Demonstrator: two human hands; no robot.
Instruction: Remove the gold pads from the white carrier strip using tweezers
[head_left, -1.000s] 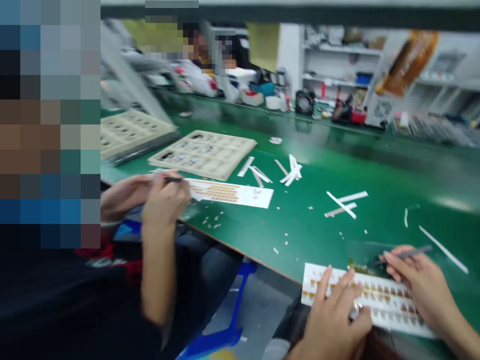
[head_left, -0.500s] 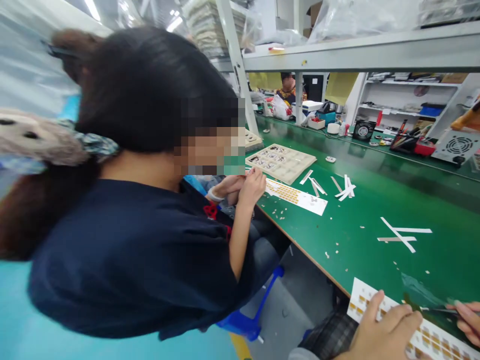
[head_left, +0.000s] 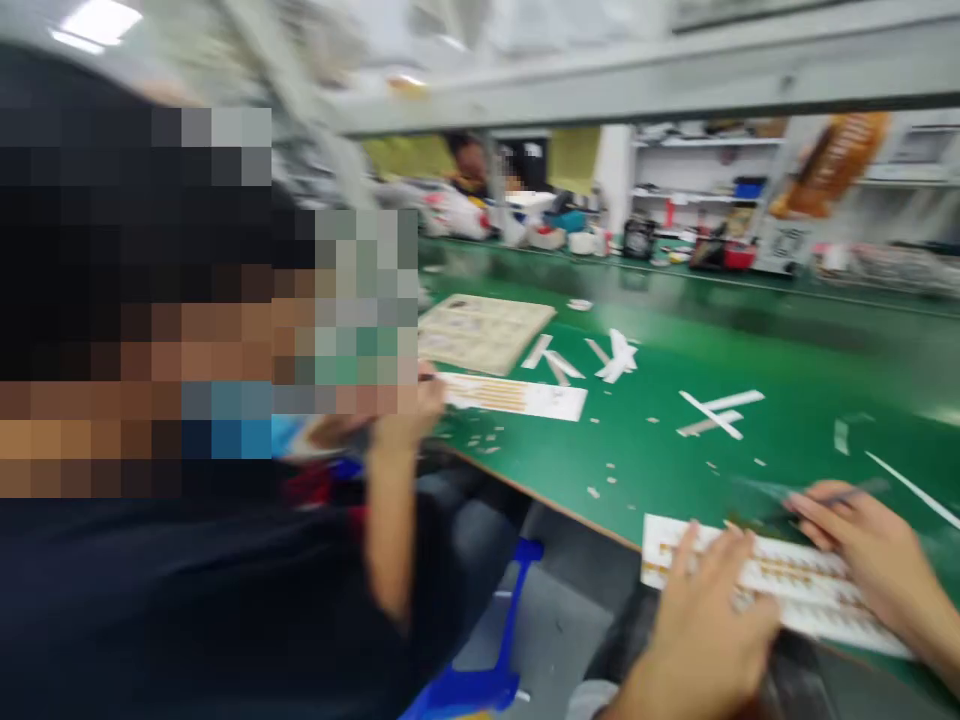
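My left hand lies flat with fingers spread on a white sheet carrying rows of small gold-brown parts, at the near edge of the green table. My right hand rests on the sheet's right part and pinches thin grey tweezers, whose tip points left over the sheet. The picture is smeared by motion.
A co-worker in a dark top sits at my left, hands at a second white sheet. A beige tray lies beyond it. White paper strips and small scraps lie scattered on the table. Shelves and clutter stand behind.
The view swung right and down from the co-worker toward my sheet. My hands now sit fuller in view, still on the sheet with the tweezers.
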